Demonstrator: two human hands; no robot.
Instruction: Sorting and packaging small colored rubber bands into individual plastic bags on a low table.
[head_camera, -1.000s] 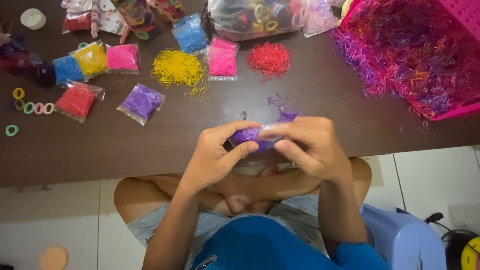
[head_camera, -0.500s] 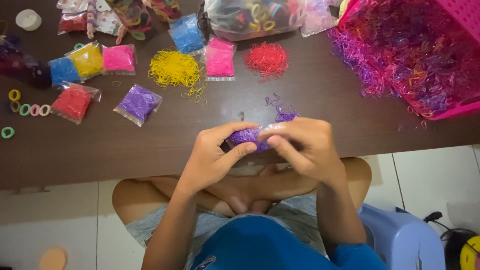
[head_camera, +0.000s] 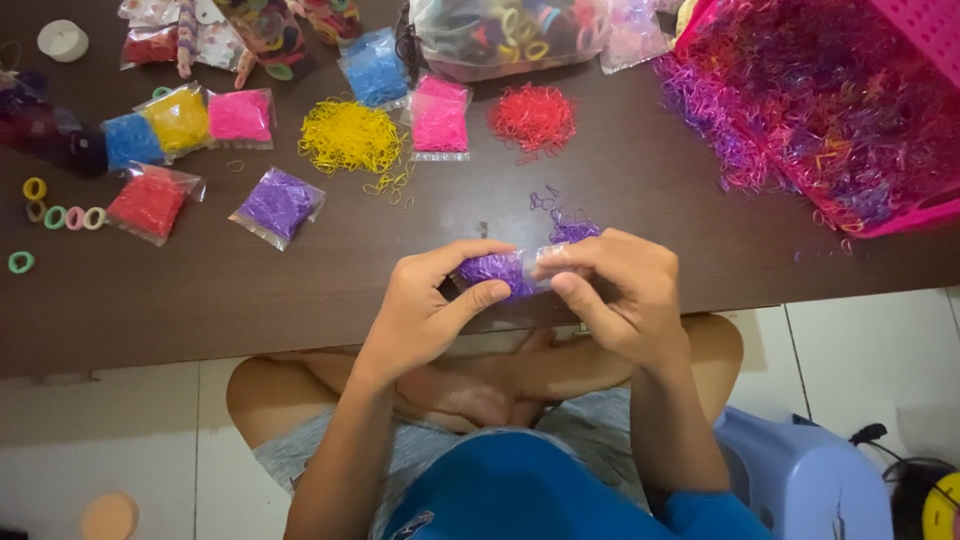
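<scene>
While both hands meet over the near edge of the dark brown wooden table (head_camera: 300, 300), a small clear plastic bag packed with tiny purple elastic bands (head_camera: 497, 270) sits pinched between them. Left hand (head_camera: 425, 310) clamps the bag's left end, thumb under, fingers over. Right hand (head_camera: 620, 295) nips the bag's right end, at what looks like the mouth, between thumb and fingertips; narrow pinch, both hands closed on the bag.

Judged handling: very light, soft, squashy; the film looks slick and crinkly, and the contents would shift and spill if the mouth gapes. Best held by the film edges, mouth up, not squeezed mid-bag.

Just beyond the right hand a few loose purple bands (head_camera: 560, 215) lie on the table. Further out: a sealed purple bag (head_camera: 277, 205), a red bag (head_camera: 150, 203), blue, yellow and pink bags in a row (head_camera: 180, 120), a loose yellow band pile (head_camera: 350, 135), another pink bag (head_camera: 440, 120), a loose red band pile (head_camera: 532, 117). Top right, a pink plastic basket (head_camera: 900, 215) overflows with mixed purple and pink bands. Far left, small coloured hair rings (head_camera: 62, 215).
</scene>
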